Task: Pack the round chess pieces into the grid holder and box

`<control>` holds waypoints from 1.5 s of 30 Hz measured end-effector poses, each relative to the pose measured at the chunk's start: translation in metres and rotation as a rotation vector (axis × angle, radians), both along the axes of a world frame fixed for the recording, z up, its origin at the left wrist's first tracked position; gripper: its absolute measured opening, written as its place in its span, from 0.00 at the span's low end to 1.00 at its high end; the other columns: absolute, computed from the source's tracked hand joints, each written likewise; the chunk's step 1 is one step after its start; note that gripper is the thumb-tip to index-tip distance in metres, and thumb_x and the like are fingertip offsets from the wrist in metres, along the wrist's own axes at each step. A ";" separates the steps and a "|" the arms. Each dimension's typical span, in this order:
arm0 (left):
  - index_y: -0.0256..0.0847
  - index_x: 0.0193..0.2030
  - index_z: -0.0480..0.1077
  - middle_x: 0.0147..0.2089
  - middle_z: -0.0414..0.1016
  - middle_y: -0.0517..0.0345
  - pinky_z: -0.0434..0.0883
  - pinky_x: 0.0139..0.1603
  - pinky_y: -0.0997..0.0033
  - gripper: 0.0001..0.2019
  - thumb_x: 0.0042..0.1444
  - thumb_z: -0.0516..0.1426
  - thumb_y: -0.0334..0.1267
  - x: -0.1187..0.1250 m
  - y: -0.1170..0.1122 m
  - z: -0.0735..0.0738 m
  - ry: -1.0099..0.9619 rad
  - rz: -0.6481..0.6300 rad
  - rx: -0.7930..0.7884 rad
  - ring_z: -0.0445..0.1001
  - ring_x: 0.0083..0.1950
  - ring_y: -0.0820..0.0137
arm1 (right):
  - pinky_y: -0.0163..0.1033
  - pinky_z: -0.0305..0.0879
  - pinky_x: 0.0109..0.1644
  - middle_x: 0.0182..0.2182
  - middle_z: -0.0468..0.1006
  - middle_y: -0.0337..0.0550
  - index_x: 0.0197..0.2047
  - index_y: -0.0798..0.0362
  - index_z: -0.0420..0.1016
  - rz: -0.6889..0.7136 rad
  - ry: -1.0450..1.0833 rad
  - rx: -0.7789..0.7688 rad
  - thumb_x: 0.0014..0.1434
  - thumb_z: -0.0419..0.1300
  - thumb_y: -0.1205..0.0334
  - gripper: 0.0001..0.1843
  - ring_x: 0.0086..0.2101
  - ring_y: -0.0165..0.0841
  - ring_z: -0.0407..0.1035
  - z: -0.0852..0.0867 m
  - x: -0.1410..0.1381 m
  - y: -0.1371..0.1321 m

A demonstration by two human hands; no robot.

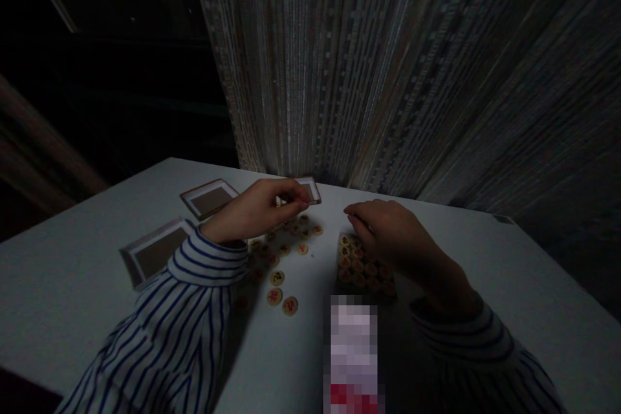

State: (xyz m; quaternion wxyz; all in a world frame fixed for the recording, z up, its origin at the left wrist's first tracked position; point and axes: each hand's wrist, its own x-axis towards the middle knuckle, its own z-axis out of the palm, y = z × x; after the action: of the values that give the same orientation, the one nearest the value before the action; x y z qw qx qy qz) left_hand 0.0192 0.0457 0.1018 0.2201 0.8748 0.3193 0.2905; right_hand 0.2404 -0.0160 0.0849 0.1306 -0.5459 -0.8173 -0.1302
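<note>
Round pale game pieces [284, 275] with red and dark marks lie scattered on a white table [72, 284]. My left hand [255, 210] hovers over the far pieces, its fingers pinched together; what they hold is too dark to name. My right hand [388, 229] rests with curled fingers on the far end of a small tray [361, 268] filled with several pieces in rows. Both arms wear blue-and-white striped sleeves.
Three flat framed lids or shallow boxes lie on the table: one at the left [155, 252], one behind it [209, 198], one beyond my left hand [310, 189]. A ribbed curtain [412, 77] hangs close behind the table. The left background is dark.
</note>
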 end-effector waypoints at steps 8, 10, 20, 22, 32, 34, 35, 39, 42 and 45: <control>0.39 0.36 0.72 0.33 0.75 0.60 0.68 0.36 0.77 0.10 0.55 0.53 0.41 -0.014 -0.019 -0.002 0.009 0.081 0.011 0.72 0.35 0.73 | 0.42 0.62 0.42 0.39 0.77 0.47 0.43 0.55 0.73 0.056 0.020 0.043 0.59 0.50 0.66 0.13 0.39 0.39 0.70 0.000 -0.002 -0.003; 0.39 0.36 0.72 0.34 0.75 0.59 0.67 0.32 0.78 0.10 0.55 0.53 0.41 -0.020 -0.024 -0.005 0.014 0.117 0.000 0.72 0.35 0.72 | 0.43 0.62 0.43 0.39 0.77 0.48 0.43 0.56 0.73 0.074 0.037 0.067 0.59 0.50 0.66 0.13 0.40 0.39 0.69 -0.001 -0.004 -0.004; 0.39 0.36 0.71 0.35 0.75 0.57 0.69 0.30 0.77 0.09 0.56 0.52 0.39 -0.051 -0.065 -0.039 -0.056 0.269 -0.035 0.72 0.37 0.70 | 0.41 0.63 0.40 0.35 0.77 0.47 0.39 0.56 0.73 0.215 0.253 0.079 0.57 0.52 0.65 0.10 0.36 0.36 0.69 0.003 -0.026 -0.018; 0.39 0.36 0.70 0.35 0.75 0.56 0.70 0.33 0.75 0.08 0.56 0.52 0.39 -0.057 -0.072 -0.048 -0.075 0.283 -0.022 0.73 0.36 0.71 | 0.40 0.63 0.38 0.33 0.77 0.46 0.37 0.55 0.73 0.236 0.288 0.065 0.57 0.51 0.65 0.10 0.35 0.35 0.69 0.004 -0.032 -0.023; 0.40 0.36 0.69 0.35 0.76 0.54 0.72 0.40 0.67 0.06 0.52 0.55 0.36 -0.072 -0.094 -0.097 -0.124 0.378 0.132 0.74 0.38 0.69 | 0.42 0.61 0.39 0.36 0.76 0.46 0.39 0.54 0.71 0.320 0.283 -0.029 0.59 0.50 0.63 0.09 0.37 0.36 0.68 -0.007 -0.058 -0.035; 0.39 0.38 0.69 0.36 0.76 0.53 0.72 0.40 0.67 0.07 0.51 0.56 0.36 -0.074 -0.095 -0.113 -0.131 0.359 0.169 0.74 0.38 0.68 | 0.42 0.61 0.40 0.36 0.75 0.47 0.40 0.54 0.71 0.353 0.264 -0.062 0.58 0.52 0.64 0.09 0.37 0.36 0.68 -0.013 -0.065 -0.037; 0.39 0.38 0.69 0.36 0.76 0.53 0.72 0.40 0.66 0.07 0.51 0.55 0.35 -0.075 -0.096 -0.122 -0.143 0.371 0.203 0.74 0.38 0.68 | 0.42 0.61 0.40 0.36 0.75 0.48 0.40 0.55 0.71 0.364 0.252 -0.084 0.58 0.52 0.65 0.09 0.37 0.36 0.68 -0.017 -0.069 -0.038; 0.39 0.40 0.68 0.36 0.75 0.52 0.71 0.39 0.65 0.09 0.51 0.56 0.37 -0.078 -0.100 -0.147 -0.114 0.385 0.248 0.73 0.38 0.67 | 0.43 0.62 0.38 0.34 0.75 0.46 0.39 0.54 0.71 0.375 0.230 -0.136 0.58 0.51 0.66 0.08 0.35 0.36 0.68 -0.032 -0.078 -0.039; 0.40 0.40 0.68 0.36 0.75 0.51 0.70 0.39 0.63 0.10 0.51 0.55 0.40 -0.078 -0.103 -0.155 -0.070 0.430 0.241 0.73 0.38 0.65 | 0.43 0.63 0.38 0.34 0.75 0.46 0.39 0.53 0.71 0.370 0.233 -0.166 0.58 0.51 0.65 0.09 0.35 0.36 0.68 -0.040 -0.077 -0.038; 0.40 0.40 0.68 0.36 0.75 0.51 0.69 0.40 0.62 0.11 0.50 0.55 0.41 -0.079 -0.104 -0.157 -0.010 0.476 0.230 0.72 0.38 0.64 | 0.43 0.63 0.39 0.36 0.75 0.46 0.40 0.53 0.70 0.390 0.260 -0.167 0.59 0.51 0.65 0.09 0.36 0.35 0.68 -0.045 -0.074 -0.037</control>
State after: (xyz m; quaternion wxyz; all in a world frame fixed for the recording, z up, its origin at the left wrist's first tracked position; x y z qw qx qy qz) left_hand -0.0597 -0.0583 -0.0556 0.0463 0.7929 0.4798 0.3728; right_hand 0.1668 -0.0532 0.0398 0.2117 -0.3987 -0.8915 0.0371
